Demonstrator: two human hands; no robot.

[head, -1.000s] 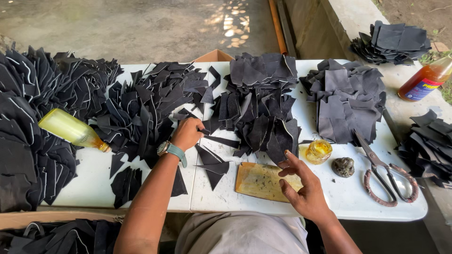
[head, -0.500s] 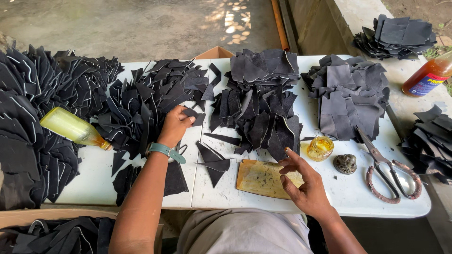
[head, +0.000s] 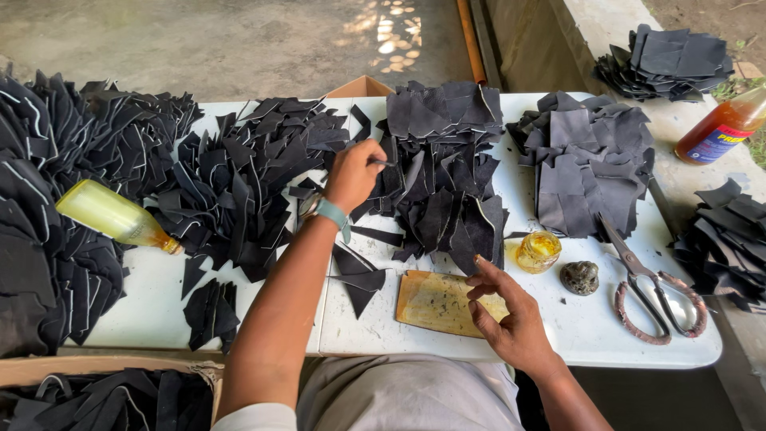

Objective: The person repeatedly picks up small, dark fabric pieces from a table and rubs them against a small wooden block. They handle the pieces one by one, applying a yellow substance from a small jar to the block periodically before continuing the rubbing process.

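Fingers of our left hand (head: 351,172) now pinch one black leather piece (head: 383,163) at the middle pile (head: 447,160), having moved from the left-hand pile (head: 239,175) toward the table's far edge. Our right hand (head: 511,319) rests loosely spread, holding nothing, on the yellowed board (head: 435,302) near the front edge, beside the glue jar (head: 537,251).

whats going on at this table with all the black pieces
A person sits at a white table covered in heaps of cut black fabric pieces. The left hand reaches into the heaps and pinches one thin black piece, while the right hand rests open on a flat yellowish-brown board near the table's front edge. Beside the board stand a small jar of yellow liquid, a dark stone and large rusty scissors. A pale yellow bottle lies on its side at the left.
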